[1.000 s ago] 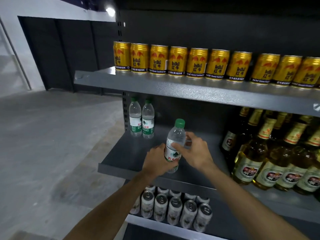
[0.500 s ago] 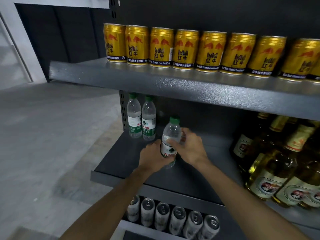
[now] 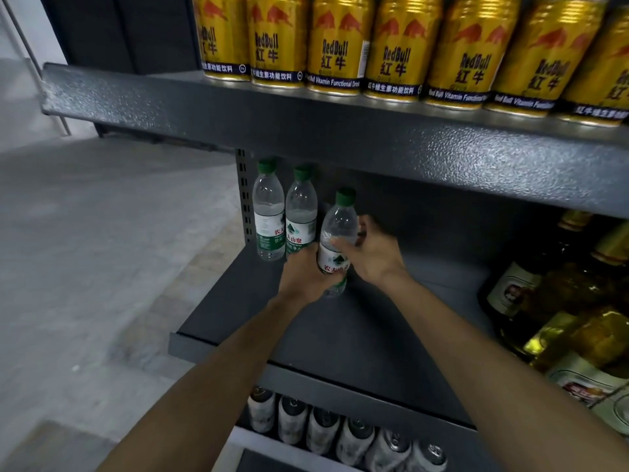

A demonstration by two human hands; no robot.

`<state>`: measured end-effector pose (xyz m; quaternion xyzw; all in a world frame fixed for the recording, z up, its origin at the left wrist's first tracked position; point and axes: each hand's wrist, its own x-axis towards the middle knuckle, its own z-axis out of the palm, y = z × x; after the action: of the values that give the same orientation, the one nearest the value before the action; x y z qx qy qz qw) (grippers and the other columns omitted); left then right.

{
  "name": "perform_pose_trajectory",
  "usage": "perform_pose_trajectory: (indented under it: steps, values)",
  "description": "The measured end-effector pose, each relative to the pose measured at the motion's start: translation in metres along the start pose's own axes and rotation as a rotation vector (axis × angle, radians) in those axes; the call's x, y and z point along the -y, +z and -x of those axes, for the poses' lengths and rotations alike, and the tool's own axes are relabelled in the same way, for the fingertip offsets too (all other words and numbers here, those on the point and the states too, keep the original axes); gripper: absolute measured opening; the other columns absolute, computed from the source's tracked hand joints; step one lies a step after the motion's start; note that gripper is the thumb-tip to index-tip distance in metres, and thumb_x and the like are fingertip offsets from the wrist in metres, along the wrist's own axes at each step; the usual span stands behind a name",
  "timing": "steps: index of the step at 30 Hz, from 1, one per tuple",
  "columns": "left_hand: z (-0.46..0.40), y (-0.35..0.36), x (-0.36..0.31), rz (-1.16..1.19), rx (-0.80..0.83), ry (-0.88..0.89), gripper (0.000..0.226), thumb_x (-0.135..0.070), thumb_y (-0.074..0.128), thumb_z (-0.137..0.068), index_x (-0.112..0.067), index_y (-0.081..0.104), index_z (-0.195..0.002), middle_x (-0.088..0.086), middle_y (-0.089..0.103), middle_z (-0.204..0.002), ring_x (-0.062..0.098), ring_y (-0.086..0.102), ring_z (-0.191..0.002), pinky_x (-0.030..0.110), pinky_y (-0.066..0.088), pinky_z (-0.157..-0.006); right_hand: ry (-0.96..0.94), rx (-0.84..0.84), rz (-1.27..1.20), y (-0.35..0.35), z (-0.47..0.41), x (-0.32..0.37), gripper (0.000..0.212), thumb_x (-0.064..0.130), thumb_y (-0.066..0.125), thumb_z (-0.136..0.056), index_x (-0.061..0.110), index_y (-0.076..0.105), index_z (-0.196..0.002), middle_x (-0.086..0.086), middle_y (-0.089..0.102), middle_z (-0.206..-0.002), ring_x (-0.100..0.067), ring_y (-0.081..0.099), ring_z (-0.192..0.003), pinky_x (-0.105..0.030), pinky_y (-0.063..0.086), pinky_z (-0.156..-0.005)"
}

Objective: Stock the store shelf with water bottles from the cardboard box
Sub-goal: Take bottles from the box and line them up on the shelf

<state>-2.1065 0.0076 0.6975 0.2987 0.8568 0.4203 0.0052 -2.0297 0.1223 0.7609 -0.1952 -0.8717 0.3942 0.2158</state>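
Observation:
A clear water bottle (image 3: 337,229) with a green cap and white-green label stands tilted a little on the dark grey middle shelf (image 3: 357,335). My left hand (image 3: 306,274) wraps its lower part. My right hand (image 3: 372,253) grips its right side at the label. Two more water bottles (image 3: 284,216) stand upright just left of it, at the shelf's back left corner by the upright post. The cardboard box is out of view.
Gold Red Bull cans (image 3: 391,49) line the shelf above, whose front lip (image 3: 340,137) overhangs the bottles. Amber glass bottles (image 3: 561,301) crowd the right side of the middle shelf. Silver cans (image 3: 340,434) sit on the shelf below. Grey floor (image 3: 102,233) lies left.
Both hands carried the bottle deeper into the shelf and leftward, close to the two standing bottles. My head moved nearer, so the shelves look larger.

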Motion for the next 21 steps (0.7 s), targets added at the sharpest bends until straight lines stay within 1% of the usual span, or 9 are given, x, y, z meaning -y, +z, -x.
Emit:
perform_pose_trajectory:
  steps: [2, 4, 6, 9, 12, 15, 17, 21]
  values:
    - [-0.008, 0.002, 0.001, 0.006, 0.005, -0.005, 0.047, -0.041, 0.082, -0.069, -0.020, 0.063, -0.107, -0.007, 0.072, -0.099, 0.012, 0.067, -0.095, 0.029, 0.054, -0.080, 0.023, 0.002, 0.004, 0.001, -0.008, -0.001, 0.041, 0.040, 0.074, -0.083, 0.019, 0.054, -0.111, 0.009, 0.060, -0.098, -0.007, 0.058, -0.086, -0.010, 0.039, -0.059]
    - [-0.015, 0.004, 0.001, 0.016, 0.007, -0.030, 0.048, -0.039, 0.083, -0.069, -0.017, 0.062, -0.106, -0.005, 0.071, -0.101, 0.013, 0.067, -0.096, 0.034, 0.055, -0.085, 0.036, 0.007, 0.026, 0.002, -0.017, -0.002, 0.044, 0.041, 0.072, -0.084, 0.018, 0.053, -0.115, 0.008, 0.059, -0.102, -0.010, 0.058, -0.088, -0.014, 0.038, -0.058]
    - [-0.019, 0.007, 0.001, 0.006, -0.007, -0.050, 0.047, -0.042, 0.082, -0.071, -0.015, 0.062, -0.104, -0.003, 0.071, -0.100, 0.016, 0.066, -0.096, 0.037, 0.055, -0.085, 0.054, 0.020, 0.045, 0.004, -0.025, -0.004, 0.045, 0.043, 0.070, -0.085, 0.019, 0.051, -0.118, 0.005, 0.059, -0.109, -0.013, 0.059, -0.093, -0.021, 0.040, -0.064]
    - [-0.017, 0.010, 0.000, -0.157, -0.067, -0.060, 0.048, -0.051, 0.075, -0.077, -0.013, 0.064, -0.103, 0.003, 0.069, -0.098, 0.021, 0.065, -0.095, 0.037, 0.055, -0.078, 0.082, 0.022, 0.015, 0.007, -0.034, -0.006, 0.044, 0.041, 0.071, -0.085, 0.019, 0.051, -0.118, 0.003, 0.061, -0.116, -0.016, 0.061, -0.100, -0.025, 0.044, -0.070]
    - [-0.017, 0.013, 0.000, -0.219, -0.063, -0.092, 0.048, -0.046, 0.074, -0.081, -0.010, 0.064, -0.111, 0.007, 0.069, -0.105, 0.025, 0.064, -0.100, 0.037, 0.054, -0.082, 0.072, 0.030, -0.015, 0.011, -0.042, -0.007, 0.043, 0.037, 0.073, -0.085, 0.017, 0.052, -0.117, 0.000, 0.063, -0.117, -0.017, 0.062, -0.103, -0.030, 0.048, -0.082]
    - [-0.024, 0.016, -0.002, -0.291, -0.017, -0.098, 0.046, -0.041, 0.072, -0.086, -0.007, 0.062, -0.116, 0.011, 0.067, -0.110, 0.028, 0.063, -0.106, 0.040, 0.052, -0.090, 0.068, 0.011, -0.038, 0.015, -0.046, -0.010, 0.046, 0.035, 0.074, -0.085, 0.016, 0.051, -0.119, 0.000, 0.062, -0.118, -0.016, 0.061, -0.102, -0.031, 0.048, -0.084]
    - [-0.029, 0.018, -0.002, -0.335, -0.009, -0.093, 0.044, -0.040, 0.069, -0.089, -0.006, 0.060, -0.117, 0.012, 0.066, -0.113, 0.028, 0.062, -0.107, 0.040, 0.052, -0.090, 0.070, -0.011, -0.052, 0.017, -0.050, -0.012, 0.047, 0.035, 0.074, -0.084, 0.016, 0.050, -0.120, -0.002, 0.062, -0.118, -0.018, 0.061, -0.104, -0.034, 0.049, -0.087]
    - [-0.039, 0.021, -0.003, -0.426, 0.024, -0.096, 0.045, -0.040, 0.063, -0.093, -0.004, 0.057, -0.120, 0.015, 0.062, -0.118, 0.030, 0.060, -0.110, 0.038, 0.050, -0.088, 0.068, -0.026, -0.033, 0.021, -0.058, -0.014, 0.048, 0.035, 0.074, -0.084, 0.016, 0.050, -0.120, -0.002, 0.061, -0.118, -0.019, 0.060, -0.107, -0.032, 0.047, -0.085]
